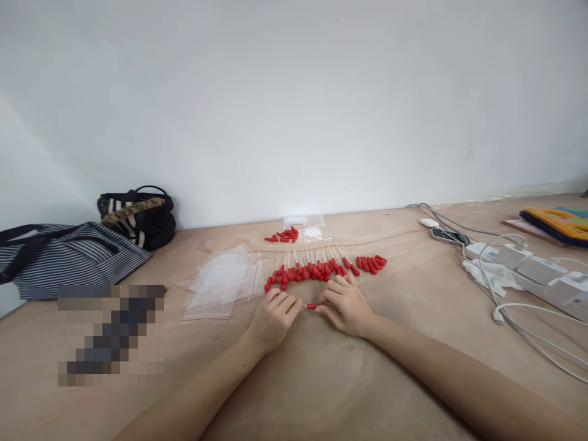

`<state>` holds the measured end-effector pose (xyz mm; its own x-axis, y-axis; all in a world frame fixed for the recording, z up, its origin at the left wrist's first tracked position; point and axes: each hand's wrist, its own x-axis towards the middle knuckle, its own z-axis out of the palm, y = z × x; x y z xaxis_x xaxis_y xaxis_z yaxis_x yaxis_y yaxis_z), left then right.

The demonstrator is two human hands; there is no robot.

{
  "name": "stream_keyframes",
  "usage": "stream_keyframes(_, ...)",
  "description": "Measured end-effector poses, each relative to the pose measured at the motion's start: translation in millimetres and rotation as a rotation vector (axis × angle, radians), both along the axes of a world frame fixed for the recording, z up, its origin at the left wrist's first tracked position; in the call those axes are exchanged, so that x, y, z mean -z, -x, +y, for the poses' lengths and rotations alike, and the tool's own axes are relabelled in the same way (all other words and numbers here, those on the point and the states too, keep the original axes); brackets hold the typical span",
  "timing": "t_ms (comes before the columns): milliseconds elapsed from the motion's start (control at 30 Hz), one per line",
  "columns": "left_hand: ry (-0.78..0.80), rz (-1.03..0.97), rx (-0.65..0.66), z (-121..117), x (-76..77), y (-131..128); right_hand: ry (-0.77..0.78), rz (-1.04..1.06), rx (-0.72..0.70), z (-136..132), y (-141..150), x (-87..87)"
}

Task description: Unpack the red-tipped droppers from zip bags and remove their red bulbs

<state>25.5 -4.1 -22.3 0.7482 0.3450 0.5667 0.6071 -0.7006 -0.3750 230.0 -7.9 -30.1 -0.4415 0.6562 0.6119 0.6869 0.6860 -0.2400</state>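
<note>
My left hand is closed on a thin clear dropper tube, most of it hidden by the fingers. From the other side my right hand pinches a red rubber dropper bulb, which meets the tube's end between the two hands. Just beyond the hands lies a row of droppers with red bulbs, their thin tubes pointing toward the wall. Left of that row are loose clear tubes. Several loose red bulbs sit to the right, and a smaller group of red bulbs lies farther back.
Clear zip bags are spread left of the tubes. A clear plastic packet lies near the wall. At the left are a striped bag and a black bag; at the right, a power strip with chargers and white cables.
</note>
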Motion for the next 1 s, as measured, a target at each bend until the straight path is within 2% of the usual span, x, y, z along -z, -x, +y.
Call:
stream_keyframes(100, 0.033, -0.038, 0.007, 2.6, 2.3, -1.2, -0.042, 0.02, -0.004, -0.7, 3.1, 1.3)
stream_keyframes(267, 0.046, -0.04, 0.015, 0.5, -2.5, -2.1, -0.18, -0.014, -0.021, -0.2, 9.1, 5.3)
stream_keyframes(467, 0.099, -0.034, 0.006, -1.0, -3.4, -2.2, -0.272, -0.046, -0.01, -2.5, 5.0, 4.1)
stream_keyframes(867, 0.138, -0.055, 0.011, 1.3, -2.8, 0.4, -0.293, -0.011, -0.059, -2.8, 0.9, 3.6)
stream_keyframes(933, 0.169, -0.055, -0.029, 1.8, -2.7, 8.7, -0.268, 0.022, -0.034, -0.4, -6.5, 3.0)
stream_keyframes(1000, 0.208, -0.076, -0.095, 2.2, -2.3, 19.5, -0.208, 0.079, 0.051, 4.6, -18.8, 1.1)
